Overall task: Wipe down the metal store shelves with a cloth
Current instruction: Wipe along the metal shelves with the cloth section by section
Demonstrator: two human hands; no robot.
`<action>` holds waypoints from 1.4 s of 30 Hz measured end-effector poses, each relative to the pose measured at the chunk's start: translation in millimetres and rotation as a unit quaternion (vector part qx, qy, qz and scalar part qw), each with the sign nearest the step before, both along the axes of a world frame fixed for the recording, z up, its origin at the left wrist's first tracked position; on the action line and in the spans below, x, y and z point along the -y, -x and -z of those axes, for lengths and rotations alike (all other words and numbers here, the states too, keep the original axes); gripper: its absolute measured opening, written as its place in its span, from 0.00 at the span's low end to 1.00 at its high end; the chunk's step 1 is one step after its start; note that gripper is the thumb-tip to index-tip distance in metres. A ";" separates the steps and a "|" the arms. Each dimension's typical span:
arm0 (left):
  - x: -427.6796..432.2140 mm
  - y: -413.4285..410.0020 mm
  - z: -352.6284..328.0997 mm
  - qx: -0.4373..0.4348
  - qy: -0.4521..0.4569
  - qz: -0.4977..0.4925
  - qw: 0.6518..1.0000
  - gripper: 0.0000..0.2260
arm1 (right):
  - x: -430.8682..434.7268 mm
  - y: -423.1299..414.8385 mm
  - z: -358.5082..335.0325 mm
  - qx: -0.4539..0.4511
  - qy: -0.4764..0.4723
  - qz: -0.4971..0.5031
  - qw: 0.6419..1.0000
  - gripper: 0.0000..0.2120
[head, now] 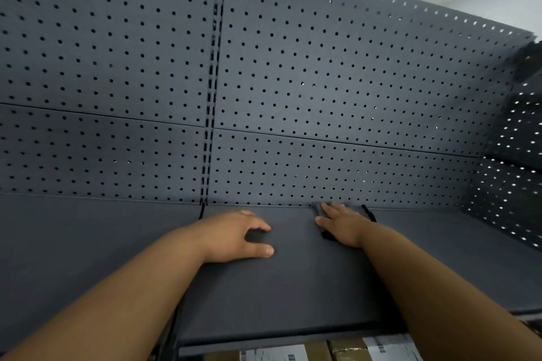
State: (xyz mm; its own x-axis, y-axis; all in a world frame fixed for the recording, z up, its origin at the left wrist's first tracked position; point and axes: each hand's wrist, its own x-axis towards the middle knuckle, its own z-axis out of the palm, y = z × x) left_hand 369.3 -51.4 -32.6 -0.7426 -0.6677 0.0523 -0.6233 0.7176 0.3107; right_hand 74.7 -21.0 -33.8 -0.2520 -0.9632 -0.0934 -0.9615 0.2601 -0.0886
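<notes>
Dark grey cloth (pixel 324 233) being pressed flat under the right hand (pixel 341 224), fingers spread, left hand (pixel 234 236) being rested loosely curled (gripping nothing) on the metal shelf (pixel 293 287), pegboard backing (pixel 322 82) behind.

Two bare forearms reaching up and forward from the lower corners, converging toward the middle. Left hand (pixel 237 236) palm down, wrist bent slightly, thumb stretched out to the right and fingers curled loosely inward, leaving a dark gap beneath the palm (nothing visibly gripped). Right hand (pixel 343 224) further forward, flattened palm down, fingers spread and pointing up-left, thumb splayed toward the left hand, pressing on something dark that pokes out at its edges. Hands near each other but apart, both wrists bare, no sleeves.
</notes>
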 end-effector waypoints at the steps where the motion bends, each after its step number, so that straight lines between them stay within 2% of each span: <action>1: 0.5 -0.9 0.0 -0.002 0.001 0.002 1.000 0.30 | 1.1 0.6 -0.1 0.001 -0.001 0.000 1.000 0.33; 16: 7.5 -10.8 1.2 -0.028 -0.023 0.005 0.999 0.27 | -23.8 -5.3 -2.0 0.007 -0.005 -0.040 0.999 0.33; 32: -0.3 -10.1 -0.7 -0.004 -0.007 0.000 1.000 0.26 | -156.0 -42.4 -7.4 0.017 0.022 -0.125 0.992 0.31; 42: 2.7 -7.9 1.2 -0.005 -0.016 0.003 1.000 0.26 | -126.8 -37.1 -4.3 0.018 0.009 -0.109 0.994 0.31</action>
State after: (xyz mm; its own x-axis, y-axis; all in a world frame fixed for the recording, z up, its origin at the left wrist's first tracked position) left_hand 377.2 -54.2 -33.7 -0.7457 -0.6652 0.0383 -0.6162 0.7105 0.3398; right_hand 111.8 105.9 -29.5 -0.0339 -0.9961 -0.0812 -0.9909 0.0441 -0.1269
